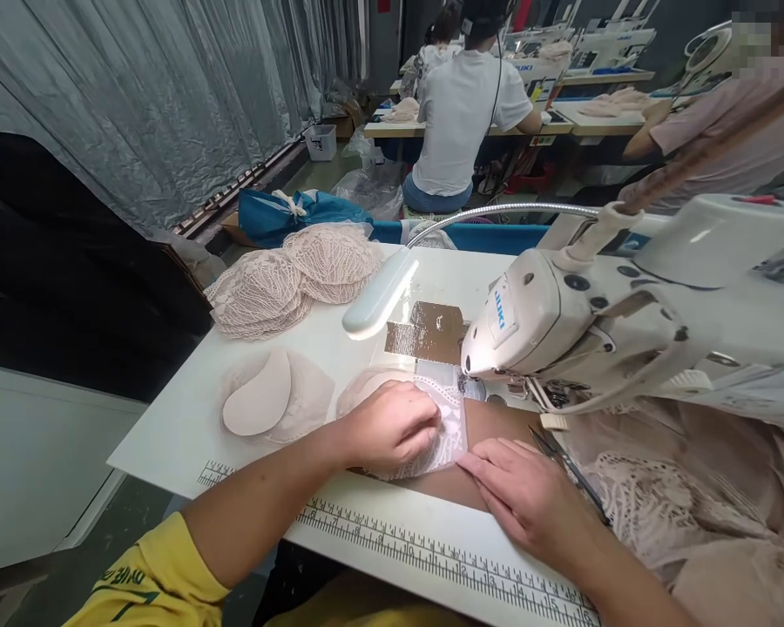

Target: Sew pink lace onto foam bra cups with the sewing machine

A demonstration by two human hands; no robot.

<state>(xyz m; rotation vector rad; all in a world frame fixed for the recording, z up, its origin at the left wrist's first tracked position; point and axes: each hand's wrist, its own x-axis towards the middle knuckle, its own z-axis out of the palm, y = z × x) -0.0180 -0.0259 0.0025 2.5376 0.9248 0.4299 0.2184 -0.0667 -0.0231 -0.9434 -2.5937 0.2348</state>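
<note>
My left hand (392, 427) is curled, knuckles up, pressing on a beige lace cup piece (441, 427) that lies on the white sewing table (170, 435) in front of the needle. My right hand (529, 496) lies flat with fingers stretched, touching the lace piece's right edge; small black snips (565, 461) stick out from beside it. The head of the white sewing machine (529, 322) hangs just above the lace.
A foam cup with a crescent pad (261, 402) lies to the left. Stacks of lace cups (294, 279) sit at the far left. A gooseneck lamp (379, 296) overhangs the table. Lace fabric (679, 496) is heaped at the right. Other people sit at tables behind.
</note>
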